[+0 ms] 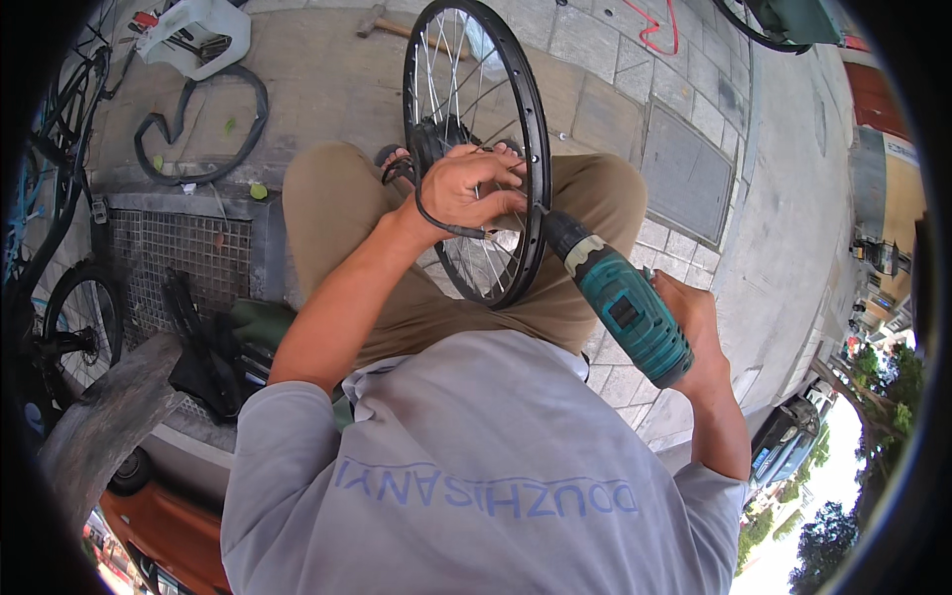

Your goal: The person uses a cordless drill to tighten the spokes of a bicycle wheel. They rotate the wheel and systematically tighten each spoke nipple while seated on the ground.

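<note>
A black-rimmed bicycle wheel (540, 129) with thin spokes and a dark hub (426, 144) stands upright between my knees. My left hand (471, 188) reaches in among the spokes, its thumb and fingers curled close to the inner side of the rim. A black cable (426, 211) runs from the hub round the outside of that wrist, its connector end loose below the hand. In my right hand (686, 305) is a teal cordless drill (625, 307), its bit meeting the rim's outer face opposite my left fingers. My palm and the drill's handle are mostly hidden behind its body.
A hammer (372, 20) and a looped inner tube (260, 109) lie on the paving beyond my knees. At far left are a white cut plastic container (203, 40), a metal grating (178, 248) and a parked bicycle (84, 307). A metal cover (687, 174) is set in the pavement at right.
</note>
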A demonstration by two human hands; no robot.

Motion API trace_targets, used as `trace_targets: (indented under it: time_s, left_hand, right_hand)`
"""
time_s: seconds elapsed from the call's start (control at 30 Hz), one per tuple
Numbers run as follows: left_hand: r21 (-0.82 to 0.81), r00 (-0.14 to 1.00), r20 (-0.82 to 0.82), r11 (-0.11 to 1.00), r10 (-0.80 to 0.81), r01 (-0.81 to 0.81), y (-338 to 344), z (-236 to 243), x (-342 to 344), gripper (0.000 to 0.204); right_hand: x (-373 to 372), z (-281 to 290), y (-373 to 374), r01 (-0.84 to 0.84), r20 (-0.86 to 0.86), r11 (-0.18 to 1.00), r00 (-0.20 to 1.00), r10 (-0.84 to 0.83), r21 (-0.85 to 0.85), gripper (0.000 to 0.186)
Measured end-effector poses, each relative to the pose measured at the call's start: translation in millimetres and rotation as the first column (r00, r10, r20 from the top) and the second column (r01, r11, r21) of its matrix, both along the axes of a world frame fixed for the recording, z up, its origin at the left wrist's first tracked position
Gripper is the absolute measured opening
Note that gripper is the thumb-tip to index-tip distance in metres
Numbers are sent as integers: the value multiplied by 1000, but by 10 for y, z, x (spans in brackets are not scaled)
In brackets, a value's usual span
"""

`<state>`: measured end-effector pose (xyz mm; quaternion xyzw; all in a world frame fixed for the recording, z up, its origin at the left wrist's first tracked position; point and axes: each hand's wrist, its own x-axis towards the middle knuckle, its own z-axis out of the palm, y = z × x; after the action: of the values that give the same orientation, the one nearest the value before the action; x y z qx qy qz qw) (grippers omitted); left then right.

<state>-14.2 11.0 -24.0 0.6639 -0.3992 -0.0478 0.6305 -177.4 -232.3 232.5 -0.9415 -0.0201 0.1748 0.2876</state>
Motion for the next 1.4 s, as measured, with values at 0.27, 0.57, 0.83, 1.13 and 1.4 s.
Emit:
trace_targets:
  time_s: [0.27, 0.57, 0.83, 1.13, 1.4]
  left_hand:
    - [29, 982, -175, 996, -76, 82, -17, 54, 47, 19]
    - [19, 934, -317, 983, -168, 183, -258, 10, -8, 10]
    - [-5, 928, -352, 992, -122, 129, -293, 25, -10, 9]
    - [13, 920, -381, 995, -90, 102, -339, 72, 13, 10]
    - [37, 913, -400, 994, -79, 102, -388, 113, -14, 11]
  right_hand:
    - [225, 151, -155, -78, -78, 991, 995, 70, -108, 34]
    - [110, 121, -338, -53, -180, 983, 983, 21, -176, 22]
    - [220, 135, -147, -230, -102, 929, 973, 209, -291, 22]
    - [378, 211, -115, -273, -115, 894, 962, 248, -356, 18]
    - [536, 289, -200, -326, -153, 895, 944, 292, -303, 19]
